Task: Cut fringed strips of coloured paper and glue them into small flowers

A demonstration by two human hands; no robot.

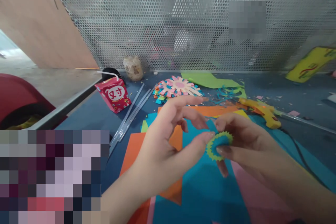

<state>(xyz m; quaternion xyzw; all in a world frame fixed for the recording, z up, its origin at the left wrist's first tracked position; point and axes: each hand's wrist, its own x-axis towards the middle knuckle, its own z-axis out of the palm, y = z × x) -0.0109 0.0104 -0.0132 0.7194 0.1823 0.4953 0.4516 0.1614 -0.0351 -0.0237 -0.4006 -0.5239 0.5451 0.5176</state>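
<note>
Near the middle of the head view is a small round paper piece point(220, 143), blue inside with a notched yellow-green rim. My right hand point(244, 143) pinches it, thumb on its face and another finger showing below it. My left hand point(170, 140) meets its left edge, thumb at the rim and other fingers curled above. A narrow blue strip shows between the fingertips of both hands; how it joins the round piece is unclear. Beneath my hands lie blue point(199, 189), orange point(133, 147) and pink point(252, 182) paper sheets.
Fringed paper flowers point(180, 85) lie behind my hands, beside green paper point(210, 79). A yellow glue gun point(262, 110) is at the right. Clear sticks point(133, 117), a red drink carton point(114, 94) and a jar point(133, 67) are at the left. Perforated metal point(157, 17) stands behind the table.
</note>
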